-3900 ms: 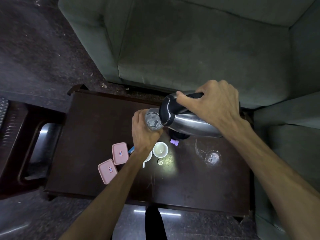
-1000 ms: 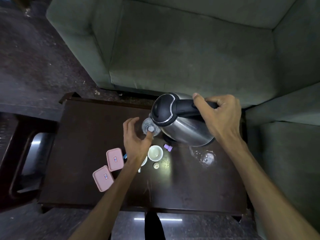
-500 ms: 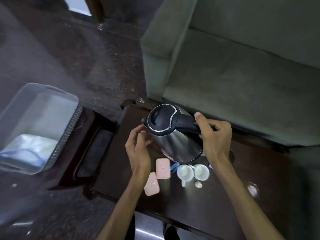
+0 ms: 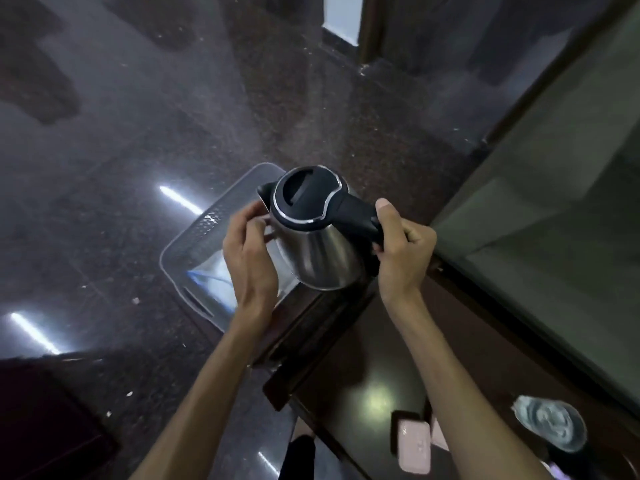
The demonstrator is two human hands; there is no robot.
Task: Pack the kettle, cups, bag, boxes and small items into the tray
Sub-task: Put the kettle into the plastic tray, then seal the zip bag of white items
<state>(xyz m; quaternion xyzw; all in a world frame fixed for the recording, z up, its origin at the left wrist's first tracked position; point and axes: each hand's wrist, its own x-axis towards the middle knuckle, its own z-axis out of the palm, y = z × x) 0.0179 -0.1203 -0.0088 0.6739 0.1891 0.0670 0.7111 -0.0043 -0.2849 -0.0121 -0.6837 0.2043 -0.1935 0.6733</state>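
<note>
A steel kettle (image 4: 322, 251) with a black lid and handle hangs upright in the air above the right part of the grey plastic tray (image 4: 194, 237). My right hand (image 4: 401, 251) is closed around the kettle's black handle. My left hand (image 4: 249, 251) is cupped against the kettle's left side near the spout, fingers spread on the steel. A clear bag (image 4: 214, 278) lies inside the tray. A pink box (image 4: 414, 445) lies on the dark wooden table (image 4: 374, 358) at the bottom right, with a second pink one partly hidden behind my right forearm.
The tray sits on a low dark stand left of the table, over a glossy speckled floor. A glass dish (image 4: 550, 422) rests at the table's right end. A grey-green sofa (image 4: 561, 202) runs along the right side.
The kettle has travelled left from over the table to above the tray. My left hand has come against its side. The view has swung left, so the cups are out of frame.
</note>
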